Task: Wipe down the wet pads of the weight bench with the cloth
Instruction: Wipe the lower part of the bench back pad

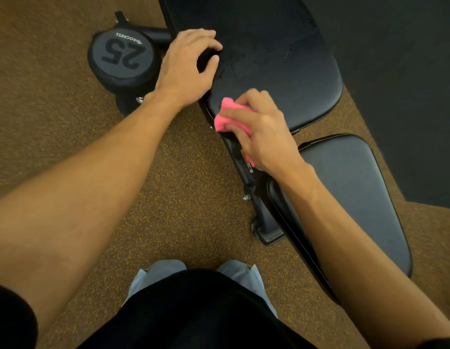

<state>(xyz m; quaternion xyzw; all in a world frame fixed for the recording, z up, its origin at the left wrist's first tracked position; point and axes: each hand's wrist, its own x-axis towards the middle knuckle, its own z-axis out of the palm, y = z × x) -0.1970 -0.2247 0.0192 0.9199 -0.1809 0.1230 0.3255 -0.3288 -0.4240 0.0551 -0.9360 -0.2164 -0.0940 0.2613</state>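
Pink cloth [225, 118] bunched in right grip [259, 127], fingers curled over it, about 1 o'clock from view centre. Pressed onto near-left corner of back pad [282, 59], right at the rim. One tail of it showing below the palm, over the frame [259, 210].

Left grip [186, 69] at 11 o'clock from cloth, released: fingers arched, fingertips and thumb resting on left edge of same pad, nothing held.

Wet streaks and droplets on pad surface just past left thumb and on toward 1 o'clock.

Seat pad [352, 192] at 4 o'clock, split from back pad by a narrow gap, right forearm crossing its left edge.

Dumbbell [122, 56] on floor [181, 197] at 10 o'clock, end face marked 25 facing up, just beside left wrist.

Dark mat [408, 71] at 2 o'clock beyond pads.
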